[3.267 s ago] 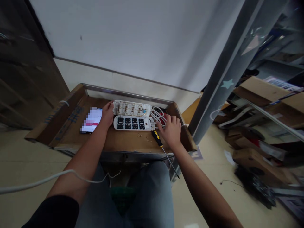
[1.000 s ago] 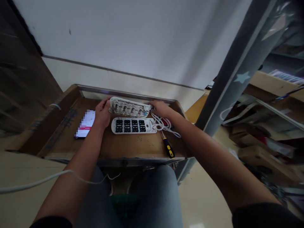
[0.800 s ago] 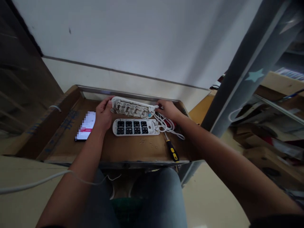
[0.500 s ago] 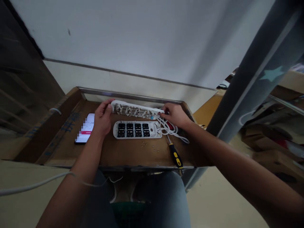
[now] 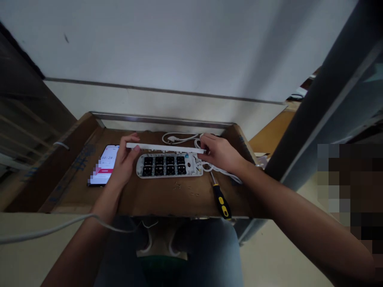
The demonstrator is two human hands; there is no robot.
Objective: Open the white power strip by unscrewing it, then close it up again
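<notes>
Between my two hands is one half of a white power strip housing, now seen edge-on, its inner side turned down. My left hand pinches its left end between thumb and fingers. At the opposite end, my right hand grips it, fingertips partly hidden. Just below and in front lies the other housing half, open side up, with black socket inserts in two rows. The white cord runs from the right end, under and beside my right hand.
A yellow-black screwdriver lies at the front right. Several small screws are scattered before the strip. A phone showing a timer lies left. The plug sits behind. Cardboard walls and a metal rail bound the tray.
The held housing half has tipped over, so its metal contacts, visible before, now face down. Both hands have brought it closer above the lower half. The plug behind has come into view.
</notes>
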